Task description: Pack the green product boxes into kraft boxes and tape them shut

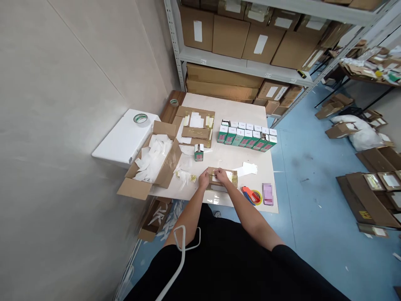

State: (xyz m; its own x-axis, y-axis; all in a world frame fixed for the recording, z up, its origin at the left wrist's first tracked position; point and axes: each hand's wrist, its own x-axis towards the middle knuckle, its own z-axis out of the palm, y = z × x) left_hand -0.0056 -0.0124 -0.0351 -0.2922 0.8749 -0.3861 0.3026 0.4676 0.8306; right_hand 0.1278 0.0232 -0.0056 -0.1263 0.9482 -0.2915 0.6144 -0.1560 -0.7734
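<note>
One cardboard box point(215, 182) lies lengthwise left to right. The left grip point(204, 178) holds its left end; the right grip point(222, 176) touches its top, how closed I cannot tell.

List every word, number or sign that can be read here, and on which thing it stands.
Nothing can be read with certainty.
Green-and-white boxes: printing too small.
Shelf tags: too small.
Shelf carton's label: dark marks, too blurred.
Yellow mark, brown carton at right: too blurred.
Handled carton: no readable text.
</note>
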